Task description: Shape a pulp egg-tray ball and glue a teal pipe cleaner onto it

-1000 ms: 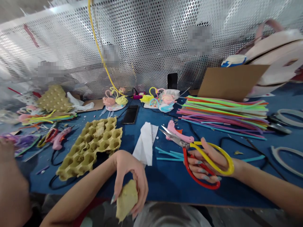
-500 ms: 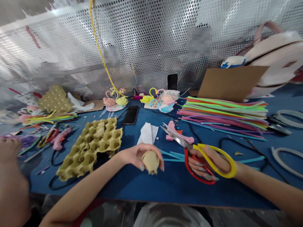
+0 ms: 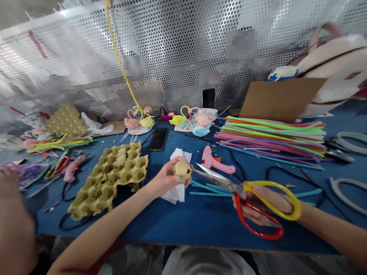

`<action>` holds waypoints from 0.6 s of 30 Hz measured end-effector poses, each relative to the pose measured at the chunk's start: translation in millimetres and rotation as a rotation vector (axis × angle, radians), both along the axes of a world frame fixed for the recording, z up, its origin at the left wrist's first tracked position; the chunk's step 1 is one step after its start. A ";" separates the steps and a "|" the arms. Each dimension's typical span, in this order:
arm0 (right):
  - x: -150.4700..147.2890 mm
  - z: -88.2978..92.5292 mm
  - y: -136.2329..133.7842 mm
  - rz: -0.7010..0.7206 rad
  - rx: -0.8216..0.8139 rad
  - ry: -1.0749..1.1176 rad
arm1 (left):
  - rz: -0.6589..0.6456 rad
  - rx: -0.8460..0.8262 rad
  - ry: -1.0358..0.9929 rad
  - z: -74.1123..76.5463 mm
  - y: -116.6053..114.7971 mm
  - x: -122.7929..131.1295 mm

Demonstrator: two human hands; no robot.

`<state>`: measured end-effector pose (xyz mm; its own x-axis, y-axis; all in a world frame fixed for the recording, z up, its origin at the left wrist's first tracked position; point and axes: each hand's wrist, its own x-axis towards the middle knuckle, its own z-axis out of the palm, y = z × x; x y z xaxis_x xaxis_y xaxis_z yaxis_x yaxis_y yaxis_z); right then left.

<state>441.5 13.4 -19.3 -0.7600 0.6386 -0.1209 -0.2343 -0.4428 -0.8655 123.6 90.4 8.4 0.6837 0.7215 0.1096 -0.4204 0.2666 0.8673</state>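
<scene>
Between the thumb and fingers of my left hand (image 3: 169, 177) is a cut egg carton cup (image 3: 181, 170), tan and rounded, with a small dark hole facing right. My right hand (image 3: 258, 202) grips a pair of scissors (image 3: 229, 186) with one yellow and one red handle. Their blades are parted and point left, the tips close to the cup's right side. Under my left hand lies white paper (image 3: 178, 193). Light-blue pipe cleaners (image 3: 210, 190) lie below the blades, and a pink glue gun (image 3: 216, 160) rests just behind them.
A torn egg carton (image 3: 110, 179) lies to the left, with a phone (image 3: 158, 139) behind it. Bundled colourful pipe cleaners (image 3: 272, 137) lie at the right, before a cardboard sheet (image 3: 281, 99). Small pipe-cleaner swans (image 3: 139, 121) stand near the perforated metal panel (image 3: 177, 49). Another person's arm (image 3: 15, 217) is at far left.
My left hand has raised the egg carton cup away from me and turned it, so the hole shows. The scissors have shifted right and slightly nearer to me, blades wider apart.
</scene>
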 end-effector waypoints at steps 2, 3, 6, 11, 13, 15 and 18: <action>0.1 -2.0 -0.2 0.014 0.010 -0.002 | -0.004 -0.001 0.005 -0.8 0.3 0.5; 0.0 -2.8 -0.1 0.020 0.010 -0.003 | -0.003 0.000 0.005 -1.1 0.3 0.7; -0.5 -4.8 0.4 0.032 0.005 -0.012 | 0.010 0.012 0.012 -1.6 0.1 1.5; -2.7 -8.2 0.9 0.051 -0.002 -0.026 | 0.002 0.036 0.032 -3.6 -0.5 2.8; -3.5 -8.0 0.4 0.051 -0.024 -0.041 | -0.008 0.047 0.039 -5.4 -0.6 3.0; -4.2 -6.0 -0.6 0.049 -0.057 -0.079 | -0.019 0.061 0.034 -7.9 -0.4 3.1; -5.4 -1.2 -2.0 0.036 -0.101 -0.156 | -0.052 0.079 0.011 -11.4 -0.2 3.3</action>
